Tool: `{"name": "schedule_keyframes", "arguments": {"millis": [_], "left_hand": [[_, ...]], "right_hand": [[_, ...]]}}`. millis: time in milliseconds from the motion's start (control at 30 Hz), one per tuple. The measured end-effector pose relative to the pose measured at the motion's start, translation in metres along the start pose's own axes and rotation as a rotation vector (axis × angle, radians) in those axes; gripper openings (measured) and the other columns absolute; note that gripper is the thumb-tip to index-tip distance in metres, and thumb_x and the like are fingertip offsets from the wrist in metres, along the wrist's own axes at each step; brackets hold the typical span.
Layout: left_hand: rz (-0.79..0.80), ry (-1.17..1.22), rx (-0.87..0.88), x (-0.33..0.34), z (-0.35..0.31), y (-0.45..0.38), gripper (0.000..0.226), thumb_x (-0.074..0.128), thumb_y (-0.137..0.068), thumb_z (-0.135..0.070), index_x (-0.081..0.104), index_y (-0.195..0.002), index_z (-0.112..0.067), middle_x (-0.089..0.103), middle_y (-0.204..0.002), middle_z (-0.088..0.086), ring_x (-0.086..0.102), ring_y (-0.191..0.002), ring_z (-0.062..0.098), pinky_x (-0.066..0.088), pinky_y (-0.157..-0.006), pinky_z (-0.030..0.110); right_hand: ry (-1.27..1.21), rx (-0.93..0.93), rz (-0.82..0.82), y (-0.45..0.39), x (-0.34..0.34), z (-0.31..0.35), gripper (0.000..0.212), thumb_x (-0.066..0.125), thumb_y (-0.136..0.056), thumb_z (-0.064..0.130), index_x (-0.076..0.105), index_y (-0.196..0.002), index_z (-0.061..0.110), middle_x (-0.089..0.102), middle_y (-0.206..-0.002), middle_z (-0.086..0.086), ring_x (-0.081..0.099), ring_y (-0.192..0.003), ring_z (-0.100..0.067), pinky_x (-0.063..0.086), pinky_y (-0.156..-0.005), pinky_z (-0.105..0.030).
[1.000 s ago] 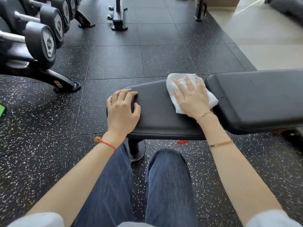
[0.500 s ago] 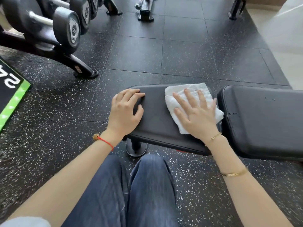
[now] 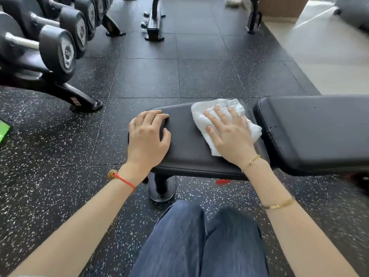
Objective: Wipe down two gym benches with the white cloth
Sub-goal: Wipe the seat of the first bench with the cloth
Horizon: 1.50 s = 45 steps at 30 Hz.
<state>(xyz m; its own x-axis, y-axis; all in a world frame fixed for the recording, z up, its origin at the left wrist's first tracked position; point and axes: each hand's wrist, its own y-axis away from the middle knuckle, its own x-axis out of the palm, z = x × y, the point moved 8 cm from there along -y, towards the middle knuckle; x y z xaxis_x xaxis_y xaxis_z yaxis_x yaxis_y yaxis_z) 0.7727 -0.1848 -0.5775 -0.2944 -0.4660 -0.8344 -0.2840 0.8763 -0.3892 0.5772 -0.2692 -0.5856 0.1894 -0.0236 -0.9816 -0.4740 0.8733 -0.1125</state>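
Observation:
A black padded gym bench stands across the view, with its seat pad point(image 3: 185, 140) in the middle and its longer back pad point(image 3: 315, 132) to the right. The white cloth point(image 3: 201, 114) lies on the right part of the seat pad. My right hand point(image 3: 229, 134) presses flat on the cloth with straight, spread fingers. My left hand point(image 3: 147, 136) rests on the seat pad's left end, fingers bent over its far corner. No second bench can be clearly made out.
A dumbbell rack point(image 3: 46, 48) with several black dumbbells stands at the upper left, its foot point(image 3: 85, 102) near the bench. Machine bases point(image 3: 154, 27) stand further back. The bench's post point(image 3: 161, 186) stands in front of my knees. Pale flooring point(image 3: 329, 56) begins at the upper right.
My right hand has slid the cloth a little toward the far edge of the seat pad. My left hand stays on the pad's left end. The camera has shifted.

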Motion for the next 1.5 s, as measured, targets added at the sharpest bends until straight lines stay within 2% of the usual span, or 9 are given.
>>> {"name": "schedule_keyframes", "arguments": {"millis": [200,367,500,700,800,1033,1200,1300,1500], "left_hand": [[0.06,-0.043,0.009,0.001,-0.005,-0.001,0.037,0.052,-0.092,-0.02,0.06,-0.127,-0.013,0.056,-0.136,0.005,0.045,-0.131,0.03,0.028,-0.114,0.047],[0.114,-0.043,-0.02,0.005,-0.012,-0.003,0.038,0.046,-0.096,-0.022,0.058,-0.131,-0.016,0.051,-0.143,0.003,0.039,-0.136,0.026,0.022,-0.116,0.048],[0.157,-0.018,-0.012,0.015,-0.034,0.001,0.044,0.044,-0.096,-0.024,0.053,-0.138,-0.017,0.047,-0.147,0.001,0.035,-0.14,0.024,0.017,-0.118,0.049],[0.163,0.044,0.057,0.027,-0.076,0.011,0.043,0.043,-0.095,-0.024,0.053,-0.136,-0.016,0.048,-0.145,0.002,0.035,-0.139,0.024,0.017,-0.119,0.052],[0.159,0.057,0.045,0.034,-0.1,0.013,0.045,0.044,-0.095,-0.024,0.05,-0.137,-0.011,0.048,-0.146,0.004,0.036,-0.139,0.025,0.017,-0.119,0.052],[0.192,0.049,0.079,0.067,-0.168,0.009,0.053,0.038,-0.097,-0.027,0.038,-0.148,-0.015,0.039,-0.152,0.003,0.028,-0.143,0.023,0.013,-0.121,0.053],[0.223,0.025,0.054,0.095,-0.203,0.002,0.053,0.037,-0.099,-0.03,0.035,-0.15,-0.016,0.035,-0.156,0.005,0.024,-0.146,0.025,0.009,-0.12,0.057],[0.219,-0.064,0.026,0.108,-0.211,0.001,0.053,0.036,-0.099,-0.033,0.035,-0.15,-0.018,0.033,-0.156,0.005,0.023,-0.145,0.028,0.009,-0.119,0.062],[0.136,-0.131,-0.007,0.106,-0.208,-0.002,0.051,0.041,-0.094,-0.033,0.045,-0.143,-0.02,0.042,-0.15,0.003,0.033,-0.139,0.025,0.018,-0.116,0.059]], "right_hand": [[-0.047,0.076,0.071,-0.011,0.003,-0.007,0.047,0.025,-0.101,0.051,0.021,-0.149,0.051,0.012,-0.163,0.012,-0.003,-0.152,-0.02,-0.003,-0.121,-0.053],[0.02,0.162,0.084,-0.033,0.003,-0.008,0.049,0.025,-0.1,0.054,0.02,-0.149,0.051,0.01,-0.164,0.012,-0.001,-0.152,-0.024,0.0,-0.12,-0.055],[0.019,0.128,0.041,-0.018,0.0,-0.001,0.049,0.03,-0.101,0.05,0.026,-0.149,0.046,0.019,-0.162,0.01,0.009,-0.15,-0.026,0.005,-0.121,-0.049],[0.056,0.003,-0.063,0.035,-0.014,0.001,0.044,0.038,-0.102,0.036,0.042,-0.146,0.031,0.041,-0.153,0.005,0.033,-0.139,-0.028,0.025,-0.112,-0.043],[0.07,-0.026,-0.054,0.038,-0.021,-0.01,0.044,0.039,-0.103,0.03,0.043,-0.146,0.025,0.045,-0.151,0.002,0.035,-0.138,-0.027,0.026,-0.114,-0.041],[0.183,0.031,-0.224,0.048,-0.078,-0.099,0.04,0.044,-0.1,0.022,0.051,-0.139,0.014,0.054,-0.139,-0.007,0.041,-0.134,-0.032,0.032,-0.107,-0.042],[0.218,0.089,0.017,0.045,-0.047,-0.146,0.047,0.034,-0.103,0.039,0.036,-0.149,0.03,0.033,-0.156,0.002,0.026,-0.143,-0.031,0.022,-0.115,-0.045],[0.119,0.074,0.063,0.033,-0.035,-0.162,0.05,0.035,-0.101,0.045,0.031,-0.15,0.037,0.025,-0.161,0.005,0.019,-0.147,-0.033,0.02,-0.118,-0.052],[0.163,-0.052,0.117,-0.007,-0.036,-0.169,0.052,0.026,-0.103,0.043,0.022,-0.154,0.031,0.02,-0.163,0.001,0.014,-0.15,-0.03,0.007,-0.123,-0.047]]}}
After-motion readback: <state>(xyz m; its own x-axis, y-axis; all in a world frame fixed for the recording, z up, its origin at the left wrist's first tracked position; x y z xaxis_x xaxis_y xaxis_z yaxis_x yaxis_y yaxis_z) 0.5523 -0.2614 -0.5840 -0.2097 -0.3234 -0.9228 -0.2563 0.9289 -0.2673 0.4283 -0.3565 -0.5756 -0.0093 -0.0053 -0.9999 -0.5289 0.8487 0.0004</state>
